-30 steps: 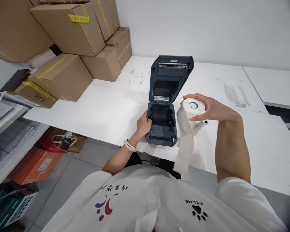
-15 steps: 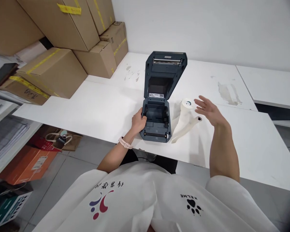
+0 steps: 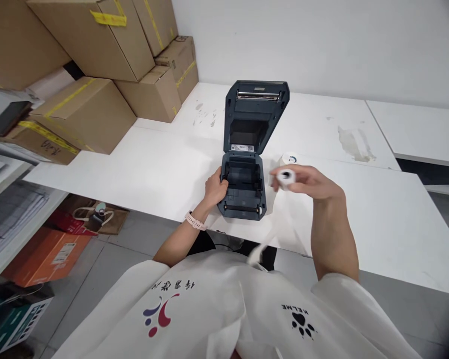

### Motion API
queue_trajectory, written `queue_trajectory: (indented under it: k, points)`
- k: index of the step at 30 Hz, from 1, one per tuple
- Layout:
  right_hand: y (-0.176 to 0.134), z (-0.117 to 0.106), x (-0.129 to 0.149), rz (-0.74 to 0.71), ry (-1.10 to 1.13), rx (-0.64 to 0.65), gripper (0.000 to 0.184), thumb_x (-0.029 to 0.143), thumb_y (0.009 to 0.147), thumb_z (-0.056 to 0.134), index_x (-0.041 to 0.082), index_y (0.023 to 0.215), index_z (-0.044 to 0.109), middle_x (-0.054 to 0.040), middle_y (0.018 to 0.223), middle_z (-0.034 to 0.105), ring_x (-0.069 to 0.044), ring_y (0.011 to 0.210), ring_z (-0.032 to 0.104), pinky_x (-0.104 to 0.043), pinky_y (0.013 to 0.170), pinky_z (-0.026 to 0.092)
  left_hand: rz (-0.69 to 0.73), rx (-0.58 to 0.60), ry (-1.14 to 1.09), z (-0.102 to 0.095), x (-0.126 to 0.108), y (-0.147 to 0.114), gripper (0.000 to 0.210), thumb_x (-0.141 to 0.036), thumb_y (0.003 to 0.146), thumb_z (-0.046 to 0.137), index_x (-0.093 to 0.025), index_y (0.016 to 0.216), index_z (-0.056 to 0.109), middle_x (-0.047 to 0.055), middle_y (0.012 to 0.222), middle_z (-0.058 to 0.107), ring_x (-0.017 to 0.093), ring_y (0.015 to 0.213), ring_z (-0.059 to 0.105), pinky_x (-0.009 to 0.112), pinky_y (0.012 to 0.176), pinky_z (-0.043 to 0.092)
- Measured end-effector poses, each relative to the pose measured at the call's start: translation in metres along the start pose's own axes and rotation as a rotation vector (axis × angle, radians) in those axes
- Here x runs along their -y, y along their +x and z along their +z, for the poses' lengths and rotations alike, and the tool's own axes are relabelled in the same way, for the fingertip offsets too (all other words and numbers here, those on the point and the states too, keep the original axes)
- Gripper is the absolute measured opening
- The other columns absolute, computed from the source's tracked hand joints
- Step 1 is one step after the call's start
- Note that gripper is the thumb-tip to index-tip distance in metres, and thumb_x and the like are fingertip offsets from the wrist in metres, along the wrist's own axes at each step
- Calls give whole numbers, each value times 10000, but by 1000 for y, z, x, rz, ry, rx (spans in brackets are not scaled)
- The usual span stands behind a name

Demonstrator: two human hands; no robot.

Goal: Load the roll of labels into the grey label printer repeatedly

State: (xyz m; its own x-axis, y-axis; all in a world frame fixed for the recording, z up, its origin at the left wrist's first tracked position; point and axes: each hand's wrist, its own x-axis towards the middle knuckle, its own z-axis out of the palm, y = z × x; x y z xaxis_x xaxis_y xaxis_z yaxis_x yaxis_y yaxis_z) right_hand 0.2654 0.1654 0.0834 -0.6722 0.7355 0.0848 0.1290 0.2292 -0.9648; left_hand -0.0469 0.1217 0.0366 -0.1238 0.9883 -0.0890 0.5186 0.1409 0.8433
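A dark grey label printer (image 3: 243,193) stands on the white table with its lid (image 3: 257,110) raised and its inner bay showing no roll. My left hand (image 3: 215,189) is closed around the printer's left edge, thumb over the rim. To the right of the printer, my right hand (image 3: 311,182) holds a small white paper roll (image 3: 286,176) above the table, its dark core facing up toward me. A blurred paper strip (image 3: 282,219) trails down toward the table's front edge. Behind my fingers, a second white roll (image 3: 289,157) is partly hidden.
Cardboard boxes (image 3: 86,113) with yellow tape are stacked at the table's left end against the wall. The white table (image 3: 164,164) has a front edge close to my body. On the floor at lower left lie an orange box (image 3: 47,254) and other packages.
My right hand has moved left and closed on the small paper roll, lifting it off the table. The paper strip now swings toward me. My left hand stays on the printer.
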Motion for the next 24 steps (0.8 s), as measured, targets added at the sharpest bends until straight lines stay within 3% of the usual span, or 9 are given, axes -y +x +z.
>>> queue_trajectory:
  k: [2, 5, 8, 10, 14, 18, 21, 24]
  points:
    - [37, 19, 29, 11, -242, 172, 595, 619, 902, 658, 247, 1366, 669, -95, 1114, 775, -293, 983, 729, -452, 879, 583, 12, -1, 30, -1, -1, 0, 633, -177, 809, 471, -224, 1425, 608, 85, 1206, 766, 350, 1095, 695, 507, 971, 558]
    - [89, 57, 45, 49, -736, 231, 485, 427, 1008, 521, 222, 1439, 604, -117, 1394, 695, -324, 1193, 680, -449, 972, 540, 26, -6, 48, -1, -1, -2, 596, -179, 823, 458, -234, 1393, 622, 78, 1177, 767, 342, 1072, 696, 493, 962, 551]
    - [119, 90, 32, 174, -1100, 216, 430, 254, 995, 492, 138, 1391, 611, -198, 1383, 688, -377, 1225, 664, -492, 985, 509, 6, -6, 43, 0, -2, -3, 593, -186, 837, 448, -226, 1406, 609, 87, 1150, 767, 335, 1019, 705, 473, 929, 551]
    - [125, 102, 20, 207, -1165, 207, 398, 215, 974, 509, 98, 1333, 635, -242, 1304, 710, -404, 1184, 673, -530, 991, 490, -3, -16, 61, 1, -3, -3, 586, -182, 832, 451, -215, 1393, 619, 96, 1135, 768, 343, 1017, 703, 475, 937, 542]
    - [111, 107, 14, 169, -1179, 161, 446, 241, 979, 520, 85, 1390, 598, -243, 1373, 665, -408, 1292, 596, -552, 1082, 434, -1, -33, 73, 1, -4, -3, 569, -169, 817, 468, -223, 1356, 639, 86, 1124, 770, 327, 1003, 701, 460, 943, 535]
    - [69, 111, 20, -13, -959, 95, 399, 322, 1055, 450, 155, 1344, 669, -152, 1378, 695, -340, 1285, 620, -500, 1064, 514, 32, 7, -38, 2, 3, -2, 566, -150, 818, 445, -216, 1348, 629, 75, 1152, 762, 282, 986, 694, 428, 927, 546]
    - [29, 127, 15, -127, -835, 25, 389, 359, 1086, 446, 185, 1322, 701, -112, 1415, 698, -300, 1329, 635, -484, 1110, 542, 84, 60, -211, 5, 10, -1, 590, -154, 840, 429, -196, 1412, 569, 86, 1253, 729, 261, 1092, 683, 414, 994, 542]
    - [1, 150, 3, -175, -910, -123, 382, 311, 1085, 474, 163, 1370, 680, -111, 1502, 640, -309, 1435, 573, -504, 1176, 522, 154, 112, -340, 9, 15, 1, 630, -201, 879, 461, -213, 1509, 462, 102, 1431, 643, 267, 1263, 632, 426, 1090, 511]
